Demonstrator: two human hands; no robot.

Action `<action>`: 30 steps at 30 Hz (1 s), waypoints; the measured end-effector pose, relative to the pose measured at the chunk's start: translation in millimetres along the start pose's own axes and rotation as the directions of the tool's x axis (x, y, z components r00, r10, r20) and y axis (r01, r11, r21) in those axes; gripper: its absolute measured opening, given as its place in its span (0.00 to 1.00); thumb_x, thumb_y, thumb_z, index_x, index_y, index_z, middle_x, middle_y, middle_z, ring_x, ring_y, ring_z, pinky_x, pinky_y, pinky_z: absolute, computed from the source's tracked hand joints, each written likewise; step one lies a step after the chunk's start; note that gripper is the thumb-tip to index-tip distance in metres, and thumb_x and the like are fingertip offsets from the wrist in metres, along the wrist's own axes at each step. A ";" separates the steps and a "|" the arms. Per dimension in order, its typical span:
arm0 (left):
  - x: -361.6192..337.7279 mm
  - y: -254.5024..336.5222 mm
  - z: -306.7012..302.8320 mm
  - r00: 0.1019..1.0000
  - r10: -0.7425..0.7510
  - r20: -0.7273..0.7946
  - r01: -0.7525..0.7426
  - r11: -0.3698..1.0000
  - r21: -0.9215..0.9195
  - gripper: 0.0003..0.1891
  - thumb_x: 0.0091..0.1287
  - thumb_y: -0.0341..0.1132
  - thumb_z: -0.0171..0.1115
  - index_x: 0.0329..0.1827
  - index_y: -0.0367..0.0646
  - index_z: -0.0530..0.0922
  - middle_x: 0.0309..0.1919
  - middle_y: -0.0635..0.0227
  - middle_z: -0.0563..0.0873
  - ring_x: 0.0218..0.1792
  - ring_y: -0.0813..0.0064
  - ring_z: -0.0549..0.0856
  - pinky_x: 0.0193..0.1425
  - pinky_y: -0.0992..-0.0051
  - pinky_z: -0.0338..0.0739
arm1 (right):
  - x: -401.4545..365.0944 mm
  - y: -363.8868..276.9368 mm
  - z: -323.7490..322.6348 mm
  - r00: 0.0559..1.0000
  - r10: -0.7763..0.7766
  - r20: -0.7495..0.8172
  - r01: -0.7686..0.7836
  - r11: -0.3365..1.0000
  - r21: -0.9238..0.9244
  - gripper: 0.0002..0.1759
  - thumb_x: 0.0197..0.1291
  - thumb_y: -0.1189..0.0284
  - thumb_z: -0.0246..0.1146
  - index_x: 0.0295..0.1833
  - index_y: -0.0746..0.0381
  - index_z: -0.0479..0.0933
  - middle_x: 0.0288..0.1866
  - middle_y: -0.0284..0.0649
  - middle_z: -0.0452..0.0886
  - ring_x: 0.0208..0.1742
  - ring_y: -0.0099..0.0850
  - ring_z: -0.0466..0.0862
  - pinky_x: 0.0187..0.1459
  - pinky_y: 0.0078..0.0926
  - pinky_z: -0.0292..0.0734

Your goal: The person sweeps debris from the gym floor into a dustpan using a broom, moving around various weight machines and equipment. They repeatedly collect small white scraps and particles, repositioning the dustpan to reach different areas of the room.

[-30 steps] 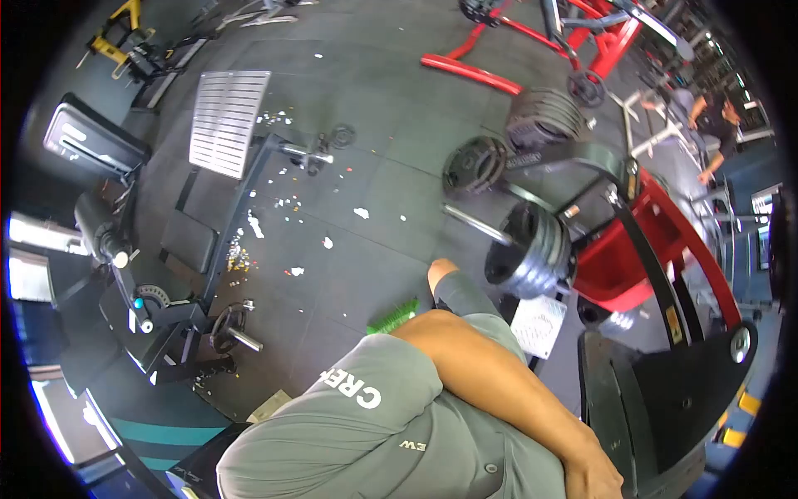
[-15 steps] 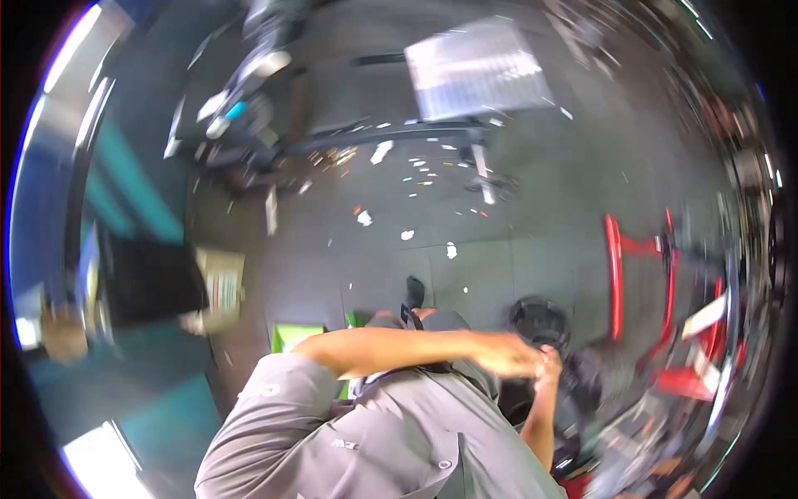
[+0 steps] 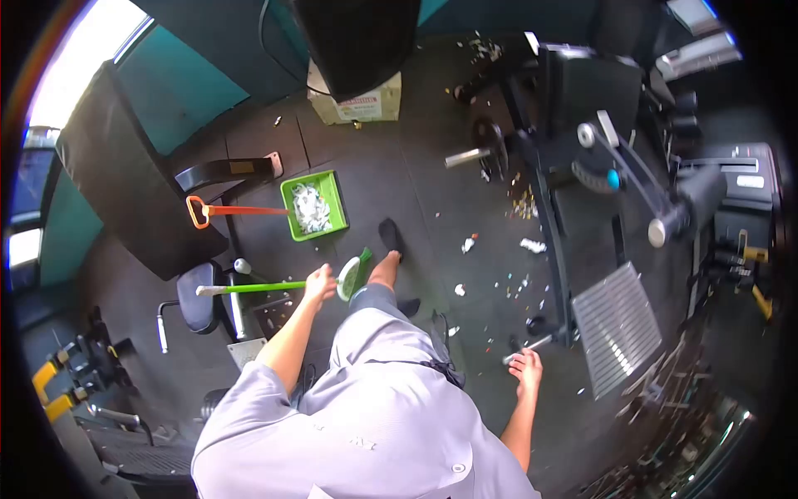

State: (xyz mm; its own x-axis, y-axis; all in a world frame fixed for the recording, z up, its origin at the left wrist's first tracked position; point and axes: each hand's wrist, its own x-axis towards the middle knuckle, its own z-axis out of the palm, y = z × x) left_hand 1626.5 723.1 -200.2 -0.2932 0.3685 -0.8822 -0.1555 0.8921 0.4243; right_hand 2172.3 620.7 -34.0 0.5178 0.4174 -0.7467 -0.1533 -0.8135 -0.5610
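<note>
My left hand (image 3: 318, 287) is closed around the green handle of a small broom (image 3: 266, 287). The broom is held roughly level, with its white-and-green bristle head (image 3: 349, 279) beside my lower leg. Just beyond it, on the floor, lies a green dustpan (image 3: 334, 208) filled with white scraps (image 3: 311, 209); its orange handle (image 3: 245, 210) points left. Out to the right, my right hand (image 3: 525, 370) hangs with fingers loosely apart, holding nothing. It overlaps a short metal bar in this view; contact cannot be told.
White and coloured scraps (image 3: 532, 246) litter the dark floor. To the right stands a weight machine (image 3: 544, 191) with a ribbed metal footplate (image 3: 617, 328). A padded bench (image 3: 125, 175) is at left, a cardboard box (image 3: 362, 106) at the back.
My view has swung round, and the dustpan now shows in full. My hands, close together at the right before, are wide apart, the left one on the broom.
</note>
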 end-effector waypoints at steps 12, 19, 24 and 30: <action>3.0 78.9 -163.1 0.351 0.231 -0.908 -0.212 0.964 0.163 0.17 0.59 0.41 0.62 0.46 0.40 0.79 0.38 0.55 0.85 0.41 0.53 0.83 0.49 0.62 0.76 | 71.4 -200.3 167.6 0.950 0.019 0.311 0.173 0.798 -0.577 0.14 0.68 0.66 0.51 0.52 0.63 0.72 0.35 0.43 0.82 0.26 0.27 0.81 0.24 0.21 0.78; 21.6 -9.7 -317.9 -0.037 -0.012 -0.999 -0.005 1.000 -0.011 0.50 0.49 0.48 0.73 0.67 0.27 0.55 0.61 0.39 0.67 0.65 0.49 0.67 0.68 0.59 0.62 | 108.2 -294.6 217.1 0.896 0.007 0.445 0.357 0.586 -0.728 0.12 0.68 0.67 0.52 0.49 0.62 0.73 0.31 0.39 0.81 0.22 0.22 0.79 0.20 0.17 0.75; 51.8 -34.0 -323.7 0.482 -0.125 -0.867 -0.357 0.876 -0.325 0.19 0.57 0.43 0.70 0.44 0.40 0.78 0.39 0.64 0.83 0.42 0.71 0.81 0.51 0.70 0.74 | 64.0 -329.6 270.6 0.830 -0.098 0.550 0.525 0.469 -0.710 0.15 0.69 0.63 0.53 0.50 0.63 0.75 0.33 0.36 0.81 0.27 0.19 0.79 0.27 0.15 0.75; -43.8 18.7 -177.7 0.527 0.012 -0.849 -0.513 0.801 -0.307 0.10 0.64 0.40 0.62 0.37 0.43 0.78 0.29 0.72 0.81 0.31 0.82 0.78 0.36 0.77 0.74 | 27.7 -307.1 306.2 0.718 -0.015 0.696 0.613 0.486 -0.622 0.16 0.69 0.65 0.53 0.52 0.65 0.74 0.36 0.37 0.82 0.30 0.20 0.79 0.31 0.17 0.74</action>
State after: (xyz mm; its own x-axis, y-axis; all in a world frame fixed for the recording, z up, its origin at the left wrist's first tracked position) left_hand 1468.8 677.2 -117.4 -0.9579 -0.0168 -0.2866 -0.2637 0.4454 0.8556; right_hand 1976.0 1006.0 8.2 -0.2115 0.5937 -0.7764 0.7670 -0.3916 -0.5084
